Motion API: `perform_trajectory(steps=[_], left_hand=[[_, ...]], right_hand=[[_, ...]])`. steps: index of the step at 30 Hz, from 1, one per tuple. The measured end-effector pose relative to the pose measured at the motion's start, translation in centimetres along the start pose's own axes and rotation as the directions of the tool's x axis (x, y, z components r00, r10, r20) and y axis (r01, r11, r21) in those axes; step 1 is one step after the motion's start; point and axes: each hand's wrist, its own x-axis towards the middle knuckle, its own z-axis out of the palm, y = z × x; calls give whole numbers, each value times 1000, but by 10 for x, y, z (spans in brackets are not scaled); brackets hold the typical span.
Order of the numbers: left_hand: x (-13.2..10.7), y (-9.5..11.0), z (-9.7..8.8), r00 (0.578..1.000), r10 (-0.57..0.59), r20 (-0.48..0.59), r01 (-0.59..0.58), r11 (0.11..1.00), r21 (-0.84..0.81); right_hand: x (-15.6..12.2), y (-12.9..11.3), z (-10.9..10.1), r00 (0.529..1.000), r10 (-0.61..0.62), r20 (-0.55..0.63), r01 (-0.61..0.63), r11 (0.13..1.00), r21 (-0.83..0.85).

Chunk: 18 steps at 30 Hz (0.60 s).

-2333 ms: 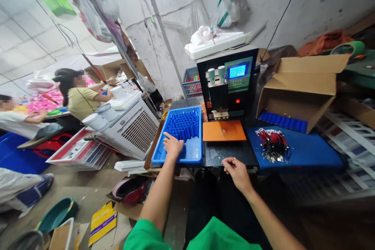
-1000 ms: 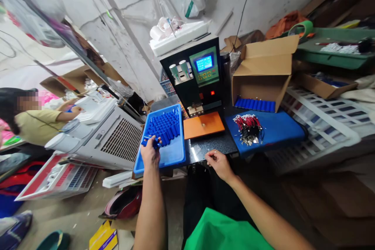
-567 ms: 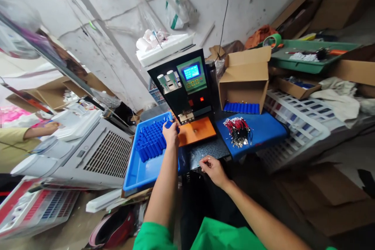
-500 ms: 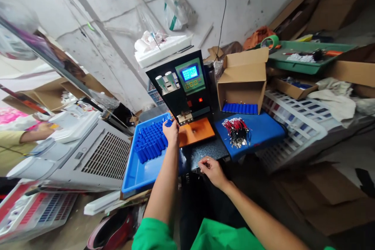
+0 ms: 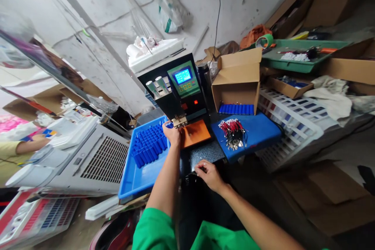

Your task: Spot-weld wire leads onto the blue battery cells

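Note:
My left hand [image 5: 173, 134] is closed around a blue cylindrical battery cell [image 5: 169, 125], mostly covered by the fingers. It is right beside the metal electrode tips [image 5: 179, 121] of a black spot-welding machine [image 5: 187, 97] with a lit screen. Under the tips lies an orange plate [image 5: 197, 133]. Nearer my body, my right hand [image 5: 209, 174] has its fingertips pinched together in front of the dark table edge. A small dark, thin piece shows at those fingertips, too small to name. Left of the machine, a blue tray [image 5: 140, 183] holds many blue cells [image 5: 149, 144] in rows.
On a blue pad [image 5: 258, 133] lies a bundle of red and black wire leads [image 5: 233, 133]. Behind it, an open cardboard box [image 5: 236, 80] contains a row of blue cells. A white plastic crate [image 5: 293, 113] stands at right; a co-worker's arm [image 5: 32, 144] reaches in at far left.
The view has shifted slightly. My left hand has come closer to the electrode tips with the cell. My right hand stays low, and a dark thin piece now shows at its fingertips.

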Motion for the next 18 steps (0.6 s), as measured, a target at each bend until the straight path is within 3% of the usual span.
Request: perform_trajectory(steps=[12, 18], left_hand=[[0, -9, -7, 998, 6, 61, -11, 996, 89], [8, -10, -16, 969, 39, 245, -41, 999, 1]], right_hand=[[0, 0, -1, 1000, 5, 6, -5, 1000, 18], [-1, -4, -2, 1000, 5, -6, -5, 1000, 16]])
